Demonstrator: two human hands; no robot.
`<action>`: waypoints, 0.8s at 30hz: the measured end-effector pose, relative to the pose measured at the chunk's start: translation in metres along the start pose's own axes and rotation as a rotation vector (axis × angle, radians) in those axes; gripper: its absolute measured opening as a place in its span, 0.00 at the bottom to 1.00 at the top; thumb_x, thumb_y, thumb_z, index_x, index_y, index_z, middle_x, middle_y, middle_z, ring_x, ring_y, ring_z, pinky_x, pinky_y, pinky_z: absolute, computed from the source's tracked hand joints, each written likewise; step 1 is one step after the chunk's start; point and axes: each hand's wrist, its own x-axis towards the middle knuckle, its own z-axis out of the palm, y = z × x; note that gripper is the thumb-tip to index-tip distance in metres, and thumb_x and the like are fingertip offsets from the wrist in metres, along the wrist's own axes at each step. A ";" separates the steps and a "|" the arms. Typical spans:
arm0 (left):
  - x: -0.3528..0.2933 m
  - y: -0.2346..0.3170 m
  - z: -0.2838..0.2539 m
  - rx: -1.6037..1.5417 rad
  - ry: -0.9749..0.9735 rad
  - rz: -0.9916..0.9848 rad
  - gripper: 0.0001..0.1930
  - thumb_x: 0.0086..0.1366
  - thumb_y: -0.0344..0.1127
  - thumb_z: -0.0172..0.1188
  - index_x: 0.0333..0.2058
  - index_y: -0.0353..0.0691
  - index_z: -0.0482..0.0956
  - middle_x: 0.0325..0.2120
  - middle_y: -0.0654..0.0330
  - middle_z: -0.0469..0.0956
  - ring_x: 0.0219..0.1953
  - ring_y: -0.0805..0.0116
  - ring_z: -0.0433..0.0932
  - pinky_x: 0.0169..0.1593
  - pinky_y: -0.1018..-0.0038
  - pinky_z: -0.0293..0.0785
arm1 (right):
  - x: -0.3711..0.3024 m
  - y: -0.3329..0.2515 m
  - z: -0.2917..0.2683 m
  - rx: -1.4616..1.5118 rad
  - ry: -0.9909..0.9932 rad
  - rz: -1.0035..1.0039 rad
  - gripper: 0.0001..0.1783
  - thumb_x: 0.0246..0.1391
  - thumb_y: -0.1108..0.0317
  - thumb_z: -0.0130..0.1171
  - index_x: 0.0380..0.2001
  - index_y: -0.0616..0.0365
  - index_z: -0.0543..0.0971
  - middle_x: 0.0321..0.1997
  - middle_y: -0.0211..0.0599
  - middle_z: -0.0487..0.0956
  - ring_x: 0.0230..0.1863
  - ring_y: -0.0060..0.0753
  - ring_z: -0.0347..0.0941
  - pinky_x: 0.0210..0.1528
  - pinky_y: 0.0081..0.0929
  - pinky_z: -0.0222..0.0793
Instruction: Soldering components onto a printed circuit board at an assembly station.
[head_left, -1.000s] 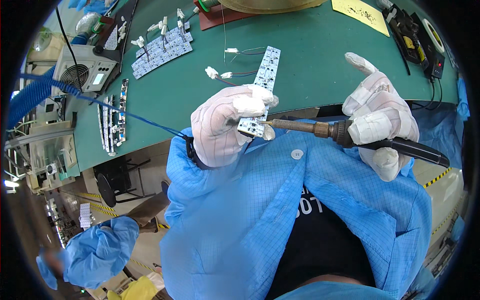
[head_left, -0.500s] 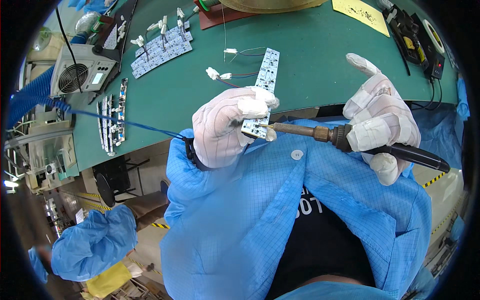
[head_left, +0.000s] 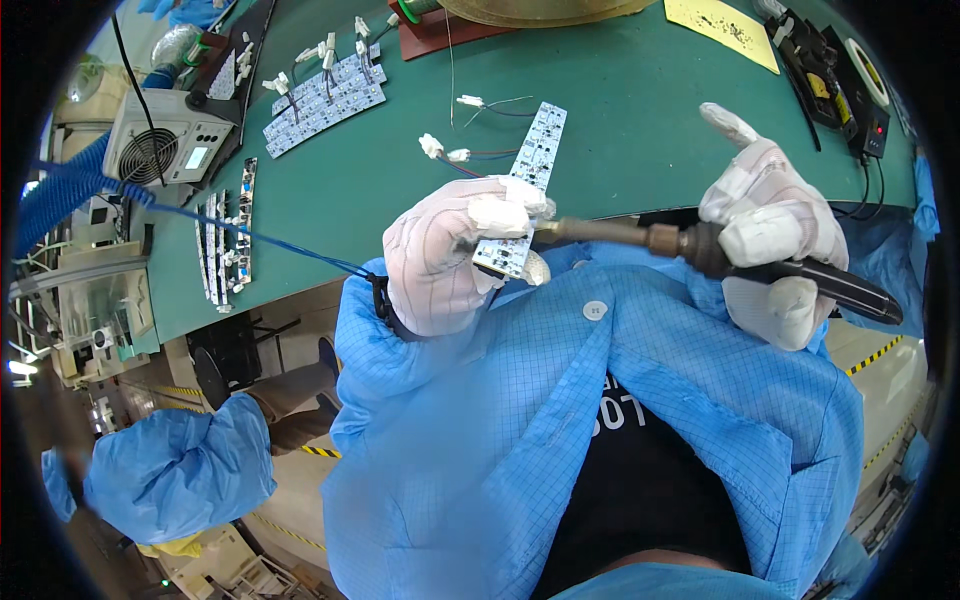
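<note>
By the tabletop's (head_left: pixel 630 130) near edge, my right hand (head_left: pixel 775 225) grips a soldering iron (head_left: pixel 706 250) whose slip could scorch my left hand (head_left: pixel 440 245), pinching a circuit strip (head_left: pixel 540 145).

The white-gloved left grip (head_left: pixel 445 250) hides the middle of the slim white circuit board (head_left: pixel 540 148) over the near edge of the green surface (head_left: pixel 630 130); the board's markings are too small to tell. The brown-and-black soldering iron (head_left: pixel 708 250) is blurred, its handle partly covered by the white-gloved right grip (head_left: pixel 785 235); whether its tip touches the board is unclear. Toward the far edge, a round tan dish (head_left: pixel 545 10) and speckled yellow paper sheet (head_left: pixel 722 35) are cut off.
</note>
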 end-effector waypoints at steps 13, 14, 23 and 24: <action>-0.005 0.005 -0.002 -1.019 0.374 -0.114 0.19 0.55 0.33 0.66 0.44 0.43 0.69 0.42 0.50 0.72 0.38 0.54 0.77 0.37 0.58 0.79 | 0.004 0.043 0.048 0.217 0.282 0.348 0.26 0.53 0.60 0.61 0.49 0.68 0.70 0.41 0.50 0.78 0.47 0.47 0.76 0.54 0.41 0.69; -0.007 0.004 -0.002 -1.014 0.372 -0.113 0.19 0.55 0.33 0.66 0.44 0.43 0.69 0.42 0.50 0.72 0.38 0.54 0.77 0.37 0.58 0.79 | 0.004 0.041 0.050 0.220 0.283 0.343 0.26 0.53 0.60 0.61 0.49 0.68 0.70 0.41 0.50 0.78 0.47 0.47 0.76 0.54 0.41 0.69; -0.001 0.016 0.002 -0.965 0.473 -0.199 0.18 0.55 0.34 0.66 0.43 0.47 0.70 0.42 0.54 0.72 0.39 0.58 0.76 0.34 0.64 0.78 | 0.005 0.038 0.047 0.215 0.340 0.494 0.18 0.51 0.69 0.61 0.46 0.62 0.75 0.37 0.43 0.80 0.41 0.32 0.77 0.48 0.26 0.72; 0.000 0.016 0.002 -0.971 0.466 -0.199 0.18 0.55 0.34 0.66 0.43 0.47 0.70 0.42 0.54 0.72 0.39 0.58 0.76 0.34 0.64 0.78 | 0.005 0.037 0.046 0.209 0.347 0.496 0.18 0.51 0.69 0.61 0.46 0.62 0.75 0.37 0.43 0.80 0.41 0.32 0.77 0.48 0.26 0.72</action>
